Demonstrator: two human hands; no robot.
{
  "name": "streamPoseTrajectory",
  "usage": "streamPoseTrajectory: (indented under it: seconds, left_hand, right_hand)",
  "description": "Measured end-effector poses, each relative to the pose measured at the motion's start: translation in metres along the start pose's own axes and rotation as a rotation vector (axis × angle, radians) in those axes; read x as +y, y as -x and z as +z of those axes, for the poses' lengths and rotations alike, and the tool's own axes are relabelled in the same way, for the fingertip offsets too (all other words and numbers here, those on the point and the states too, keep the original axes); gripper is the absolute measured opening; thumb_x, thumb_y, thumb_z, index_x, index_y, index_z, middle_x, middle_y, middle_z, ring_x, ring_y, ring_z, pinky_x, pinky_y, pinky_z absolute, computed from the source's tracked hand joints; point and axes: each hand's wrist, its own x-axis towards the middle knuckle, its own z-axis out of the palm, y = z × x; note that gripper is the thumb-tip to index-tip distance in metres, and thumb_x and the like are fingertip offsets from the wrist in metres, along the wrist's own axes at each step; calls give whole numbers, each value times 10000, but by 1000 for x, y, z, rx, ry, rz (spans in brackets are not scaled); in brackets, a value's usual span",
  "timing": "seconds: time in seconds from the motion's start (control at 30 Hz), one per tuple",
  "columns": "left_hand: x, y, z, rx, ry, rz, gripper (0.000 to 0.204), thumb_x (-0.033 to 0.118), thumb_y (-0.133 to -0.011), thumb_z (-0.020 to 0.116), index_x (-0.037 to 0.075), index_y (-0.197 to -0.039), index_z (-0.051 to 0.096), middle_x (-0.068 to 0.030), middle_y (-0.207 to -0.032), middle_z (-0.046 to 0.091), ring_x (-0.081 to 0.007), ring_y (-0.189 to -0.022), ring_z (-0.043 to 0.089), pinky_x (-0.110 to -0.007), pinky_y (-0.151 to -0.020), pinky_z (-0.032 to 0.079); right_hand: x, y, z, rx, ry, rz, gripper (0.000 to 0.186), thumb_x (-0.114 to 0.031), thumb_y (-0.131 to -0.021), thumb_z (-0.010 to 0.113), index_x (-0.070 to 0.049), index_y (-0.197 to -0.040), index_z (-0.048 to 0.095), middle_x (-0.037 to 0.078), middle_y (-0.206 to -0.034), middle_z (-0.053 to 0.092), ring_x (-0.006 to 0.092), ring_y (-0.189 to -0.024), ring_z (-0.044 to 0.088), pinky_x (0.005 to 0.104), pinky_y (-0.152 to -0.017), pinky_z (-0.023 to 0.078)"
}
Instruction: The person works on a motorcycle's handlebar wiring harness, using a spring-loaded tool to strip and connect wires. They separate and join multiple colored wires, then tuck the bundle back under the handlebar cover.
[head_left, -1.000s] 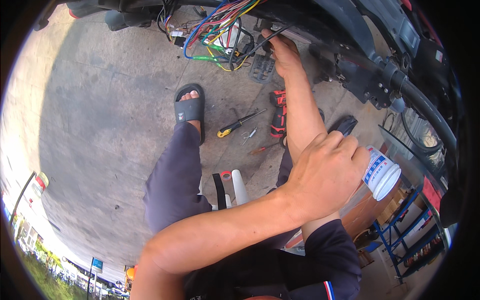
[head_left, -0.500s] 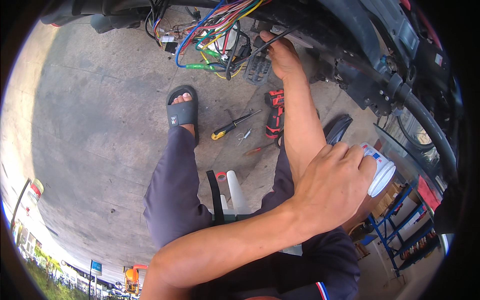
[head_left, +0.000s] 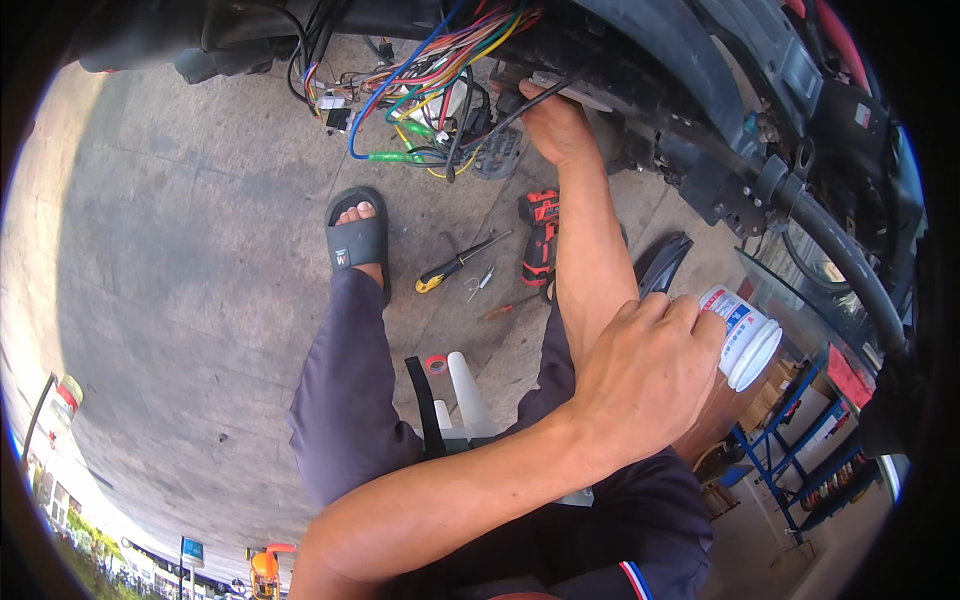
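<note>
My left forearm crosses my lap to the right, and my left hand (head_left: 650,370) is closed around a tilted white tub (head_left: 745,340) with blue and red print. My right forearm passes behind that hand and stretches away from me. At the underside of a dark vehicle frame (head_left: 640,70), my right hand (head_left: 560,128) reaches in beside a black rod. Its thumb shows against a dark part; the other fingers are mostly hidden. Just left of it hangs a bundle of coloured wires (head_left: 440,65) with green sleeves, above a dark ridged pad (head_left: 497,155).
On the floor lie a red-and-black power tool (head_left: 540,238), a yellow-and-black screwdriver (head_left: 460,262), a small metal piece (head_left: 481,282) and a red tape roll (head_left: 437,364). My sandalled foot (head_left: 357,235) stands left of them. A blue rack (head_left: 790,470) is at the lower right.
My left hand and the tub have shifted slightly left in the picture. My right hand stays at the frame's underside. The whole view has moved a little.
</note>
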Motion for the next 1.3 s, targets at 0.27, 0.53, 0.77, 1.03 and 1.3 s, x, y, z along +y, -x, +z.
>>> streamPoseTrajectory:
  seconds: [0.27,0.53,0.77,1.03,1.3]
  left_hand:
    - [0,-5,-2,33,29,-18,175,80,-814,703,10,-928,590,-138,-864,591,-339,-830,615,-442,-767,489]
    - [-1,-4,-6,26,54,-34,168,79,-817,700,8,-927,594,-143,-860,597,-348,-835,618,-445,-777,491]
    - [-1,-5,-7,15,64,-35,168,85,-820,698,6,-926,595,-150,-866,604,-354,-835,618,-447,-775,490]
    - [0,-6,-10,18,69,-52,174,88,-819,698,0,-946,618,-163,-879,618,-370,-841,622,-452,-773,497]
    - [-1,-7,-17,-11,62,-54,175,84,-828,689,-9,-961,625,-176,-885,627,-379,-848,627,-457,-771,504]
  right_hand:
    - [-2,1,-6,150,26,37,424,-30,-802,809,-128,-1189,666,25,-1178,679,217,-1143,615,409,-1007,469]
    - [-6,3,0,155,-3,77,474,-34,-791,825,-128,-1221,649,32,-1226,661,219,-1151,614,421,-991,487]
    - [-7,6,-1,187,14,80,485,-26,-788,826,-120,-1228,643,38,-1240,654,225,-1185,592,422,-1016,469]
    - [-2,4,-1,133,-19,78,434,-45,-820,786,-85,-1229,647,59,-1197,677,252,-1150,625,421,-997,493]
    - [-2,2,-8,2,4,124,444,-203,-909,728,-53,-1309,603,121,-1267,662,294,-1187,628,458,-1024,490]
